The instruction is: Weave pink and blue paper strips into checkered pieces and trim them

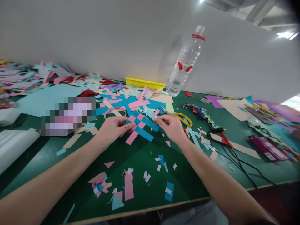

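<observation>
While left hand [116, 126] pinches: woven paper [141, 125], just above the green table [140, 159].
Right hand [172, 125]: fingertips together at a blue strip [150, 123]; grip unclear.
Weaving: likely strip adjustment; next move calls for a steady left pinch.

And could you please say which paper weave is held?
The blue-pink weave, in the left hand; others, like the purple-blue weave, lie on the table.

I hold a woven paper lattice [138, 123] over the green tabletop [187, 184]. Its blue and pink strips [146, 135] cross diagonally in a checkered patch, with uneven ends sticking out past the weave.
</observation>
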`<act>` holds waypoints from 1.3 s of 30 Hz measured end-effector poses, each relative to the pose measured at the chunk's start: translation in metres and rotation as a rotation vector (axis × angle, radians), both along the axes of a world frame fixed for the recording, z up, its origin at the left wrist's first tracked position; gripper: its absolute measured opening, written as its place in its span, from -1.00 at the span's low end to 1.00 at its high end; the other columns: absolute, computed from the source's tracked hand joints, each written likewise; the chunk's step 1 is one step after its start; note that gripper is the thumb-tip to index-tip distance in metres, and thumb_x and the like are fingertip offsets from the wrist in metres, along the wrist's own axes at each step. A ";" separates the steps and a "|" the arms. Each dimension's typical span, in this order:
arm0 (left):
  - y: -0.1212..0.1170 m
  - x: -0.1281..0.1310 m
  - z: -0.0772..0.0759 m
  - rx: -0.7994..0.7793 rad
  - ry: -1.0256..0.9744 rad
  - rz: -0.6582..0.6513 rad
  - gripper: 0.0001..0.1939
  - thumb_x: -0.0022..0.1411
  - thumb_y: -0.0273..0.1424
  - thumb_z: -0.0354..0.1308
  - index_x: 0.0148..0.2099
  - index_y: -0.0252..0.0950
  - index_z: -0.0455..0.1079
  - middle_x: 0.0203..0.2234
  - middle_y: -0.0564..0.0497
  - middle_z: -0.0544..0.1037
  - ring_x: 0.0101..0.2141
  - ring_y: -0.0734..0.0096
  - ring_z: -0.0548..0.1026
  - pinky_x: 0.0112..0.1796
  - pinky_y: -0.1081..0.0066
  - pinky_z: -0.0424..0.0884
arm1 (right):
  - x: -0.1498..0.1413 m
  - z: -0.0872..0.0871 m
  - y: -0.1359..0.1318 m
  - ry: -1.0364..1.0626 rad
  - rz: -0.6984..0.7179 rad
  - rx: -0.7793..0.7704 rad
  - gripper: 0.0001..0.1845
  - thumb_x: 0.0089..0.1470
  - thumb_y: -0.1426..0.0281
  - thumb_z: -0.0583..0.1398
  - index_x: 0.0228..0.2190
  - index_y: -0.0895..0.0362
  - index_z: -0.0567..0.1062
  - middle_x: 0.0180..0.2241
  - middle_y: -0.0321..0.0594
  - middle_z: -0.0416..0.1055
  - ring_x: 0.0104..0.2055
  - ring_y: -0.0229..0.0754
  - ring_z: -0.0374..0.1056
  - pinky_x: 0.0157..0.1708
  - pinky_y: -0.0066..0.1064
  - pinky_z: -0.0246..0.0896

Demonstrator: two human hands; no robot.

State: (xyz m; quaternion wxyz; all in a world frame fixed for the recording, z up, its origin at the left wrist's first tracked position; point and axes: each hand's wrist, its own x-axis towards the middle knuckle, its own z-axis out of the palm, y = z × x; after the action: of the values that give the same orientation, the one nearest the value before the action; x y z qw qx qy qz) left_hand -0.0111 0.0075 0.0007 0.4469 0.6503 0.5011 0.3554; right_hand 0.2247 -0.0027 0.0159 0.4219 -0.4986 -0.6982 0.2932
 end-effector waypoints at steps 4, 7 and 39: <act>0.005 -0.004 -0.003 -0.083 -0.119 0.102 -0.72 0.02 -0.15 0.29 -0.33 -0.26 0.50 -0.48 0.03 0.58 -0.40 0.34 0.54 -0.39 0.43 0.46 | 0.025 0.018 0.003 0.064 -0.111 0.060 -0.68 0.14 0.17 0.09 -0.32 0.13 0.51 -0.40 -0.17 0.55 -0.35 -0.12 0.49 -0.24 -0.25 0.40; 0.006 -0.006 -0.003 -0.092 -0.153 0.114 -0.71 0.02 -0.16 0.29 -0.33 -0.28 0.50 -0.50 0.03 0.57 -0.40 0.32 0.55 -0.29 0.35 0.49 | 0.052 0.016 0.007 -0.095 -0.333 0.145 -0.70 0.13 0.20 0.09 -0.24 0.14 0.47 -0.35 -0.13 0.53 -0.30 -0.11 0.47 -0.21 -0.22 0.37; 0.011 -0.001 -0.003 -0.051 -0.400 0.253 -0.73 -0.12 -0.26 0.39 -0.39 -0.31 0.50 -0.43 0.02 0.52 -0.42 0.39 0.51 -0.34 0.43 0.48 | 0.072 -0.002 0.016 -0.137 -0.350 -0.213 -0.28 -0.24 0.08 0.33 -0.06 0.15 0.34 -0.15 -0.10 0.36 -0.21 -0.09 0.33 -0.22 -0.24 0.26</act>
State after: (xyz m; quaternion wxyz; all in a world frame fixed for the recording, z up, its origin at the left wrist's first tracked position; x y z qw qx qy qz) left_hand -0.0122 0.0184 -0.0022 0.5057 0.4872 0.4889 0.5176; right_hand 0.2964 0.0137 0.0136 0.3631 -0.6728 -0.5929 0.2530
